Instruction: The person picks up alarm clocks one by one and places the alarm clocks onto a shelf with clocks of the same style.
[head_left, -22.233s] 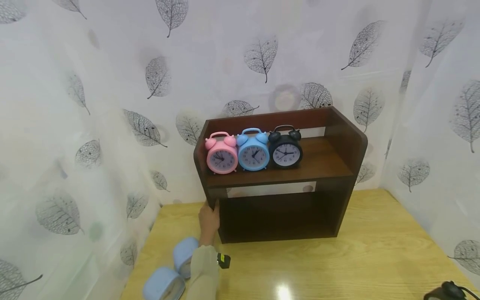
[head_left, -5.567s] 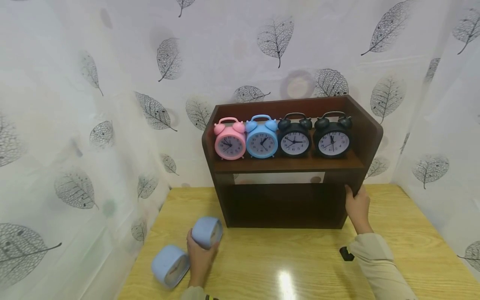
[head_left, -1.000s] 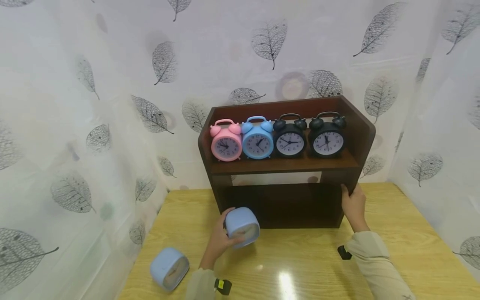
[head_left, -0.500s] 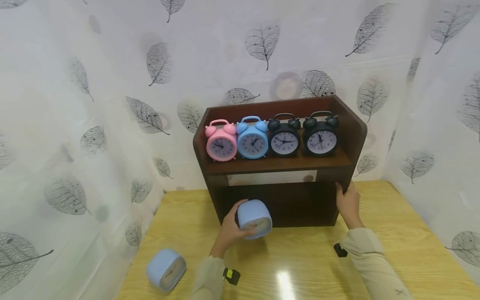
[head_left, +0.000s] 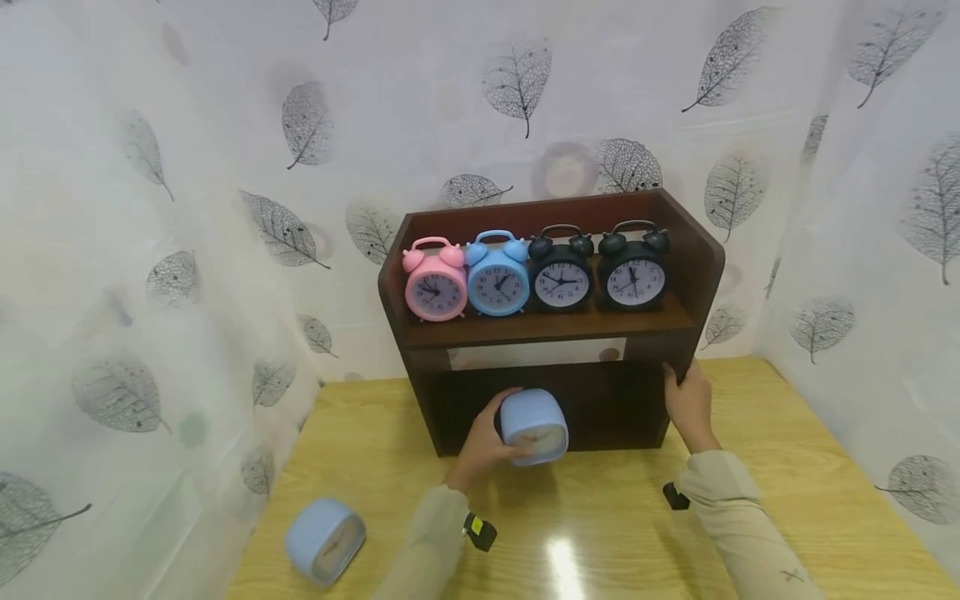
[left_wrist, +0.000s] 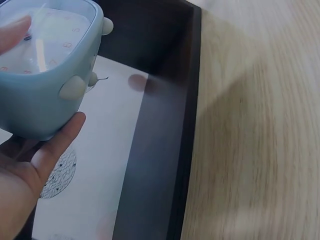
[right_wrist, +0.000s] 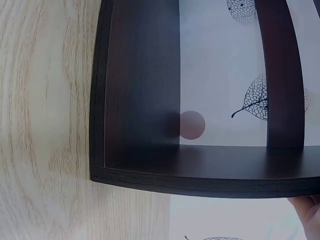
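Observation:
My left hand [head_left: 483, 446] grips a light blue rounded-square alarm clock [head_left: 534, 417] in front of the shelf's lower compartment. Its dial tilts upward, and my thumb lies across the dial in the left wrist view, where small pale knobs on the clock [left_wrist: 50, 95] also show. My right hand [head_left: 690, 408] holds the right side panel of the dark brown two-tier shelf [head_left: 555, 333], thumb on the front edge. Only part of that right hand [right_wrist: 309, 212] shows in the right wrist view. A second light blue clock [head_left: 315, 533] lies tilted back on the table, left of my left forearm.
Along the upper tier stand a pink twin-bell clock [head_left: 437, 292], a blue one [head_left: 498, 279] and two black ones, the left black clock [head_left: 561, 283] and the right black clock [head_left: 632, 275]. Leaf-patterned curtains [head_left: 517, 83] enclose the wooden table [head_left: 600, 517] behind and at the sides.
Since the earliest frame, a second black clock has come onto the upper tier. Lately my left hand has carried the light blue clock rightward to the lower compartment; my right hand keeps its hold.

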